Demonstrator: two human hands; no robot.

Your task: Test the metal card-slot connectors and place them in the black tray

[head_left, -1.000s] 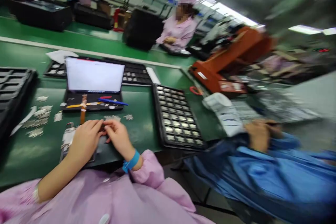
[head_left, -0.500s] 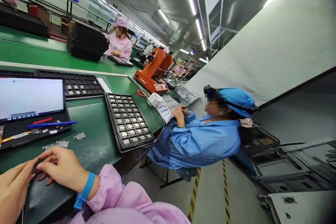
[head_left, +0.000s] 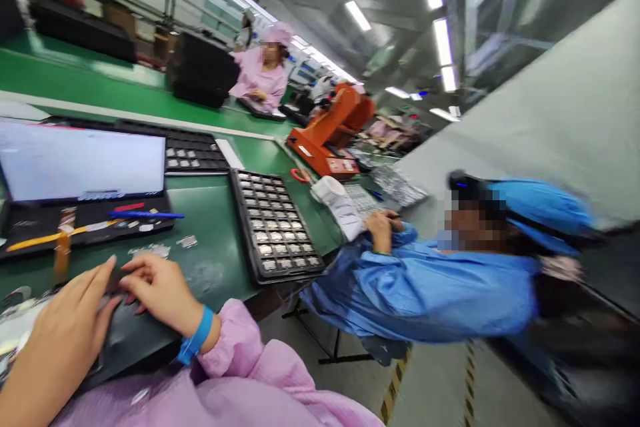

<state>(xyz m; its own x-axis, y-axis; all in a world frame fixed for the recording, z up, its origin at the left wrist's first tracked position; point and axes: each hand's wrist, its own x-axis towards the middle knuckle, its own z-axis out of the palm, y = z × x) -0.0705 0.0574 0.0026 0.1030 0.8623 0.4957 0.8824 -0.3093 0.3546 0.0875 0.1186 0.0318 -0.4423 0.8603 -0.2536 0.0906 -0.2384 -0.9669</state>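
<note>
One head-worn camera looks forward and down, close above the wearer's hands (head_left: 160,285), tilted sideways, facing along the green workbench (head_left: 215,260) beside the aisle floor (head_left: 430,380).

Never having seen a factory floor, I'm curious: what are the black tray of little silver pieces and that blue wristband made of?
The black tray looks like moulded plastic: matte, with a regular grid of formed pockets. The wristband on the right hand seems a smooth, flexible fabric or rubbery plastic, since it bends around the wrist; the look doesn't settle which.
</note>
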